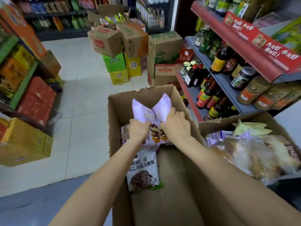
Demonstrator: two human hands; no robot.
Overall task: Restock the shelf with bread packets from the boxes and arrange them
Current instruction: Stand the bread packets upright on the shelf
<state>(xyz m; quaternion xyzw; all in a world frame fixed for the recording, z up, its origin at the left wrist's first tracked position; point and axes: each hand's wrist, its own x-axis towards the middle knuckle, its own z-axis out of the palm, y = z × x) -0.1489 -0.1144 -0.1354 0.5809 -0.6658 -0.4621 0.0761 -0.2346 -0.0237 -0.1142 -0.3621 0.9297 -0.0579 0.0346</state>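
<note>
Both my arms are bare from the near edge of the view out to the wrists: no sleeves, no watch, no bracelet, no gloves. My left hand (138,129) and right hand (175,126) carry no rings, and my fingers (171,111) are uncovered, with short nails.

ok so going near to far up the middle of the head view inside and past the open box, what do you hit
chocolate bread packet with the panda → left hand and right hand, level, each gripping a purple bread packet → far wall of the cardboard box → yellow carton → tilted brown carton
</note>
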